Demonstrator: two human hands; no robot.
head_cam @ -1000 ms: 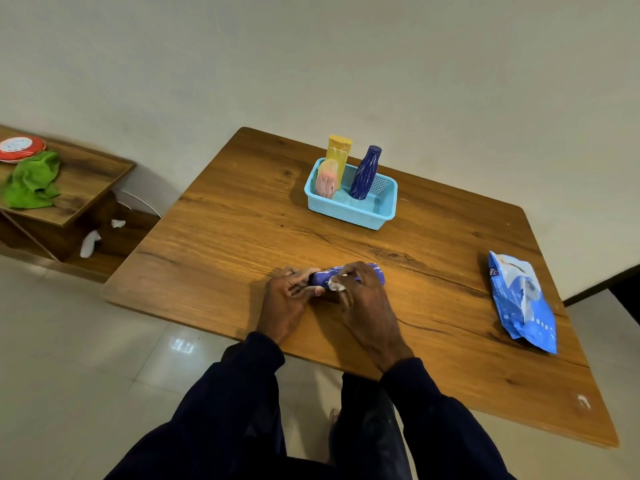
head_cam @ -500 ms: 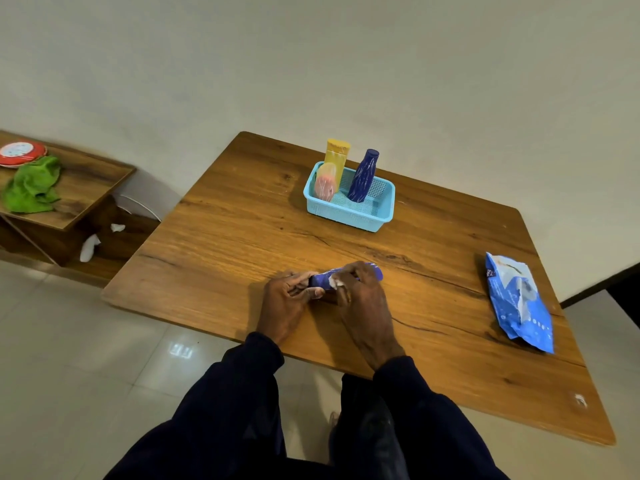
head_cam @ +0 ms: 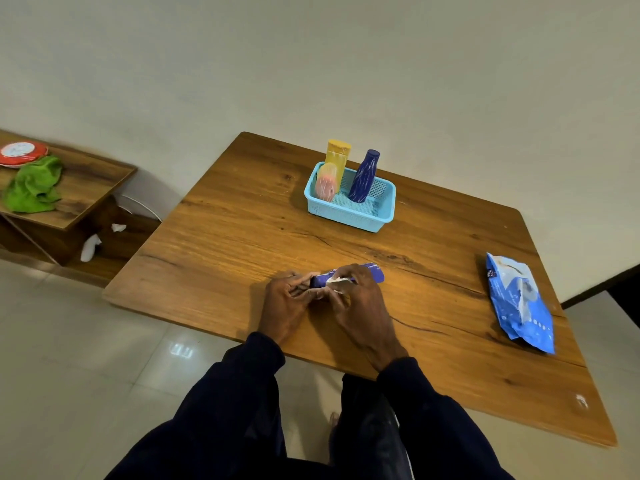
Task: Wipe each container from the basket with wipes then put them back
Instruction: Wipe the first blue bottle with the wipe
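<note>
- Barely a shift on my feed: left hand (head_cam: 285, 303) still pinches the cap end of the dark blue plastic bottle (head_cam: 372, 273).
- Right hand (head_cam: 362, 303) pinches a crumpled white wipe (head_cam: 337, 280) against it.

The blue bottle (head_cam: 375, 273) lies on its side on the table (head_cam: 242, 237), with a white wipe (head_cam: 337, 280) against it. The basket (head_cam: 349, 216) holds a yellow bottle (head_cam: 337, 155), a pink bottle (head_cam: 325, 183) and a navy bottle (head_cam: 363, 176), all standing. The wipes pack (head_cam: 519, 303) lies flat at the right.
</note>
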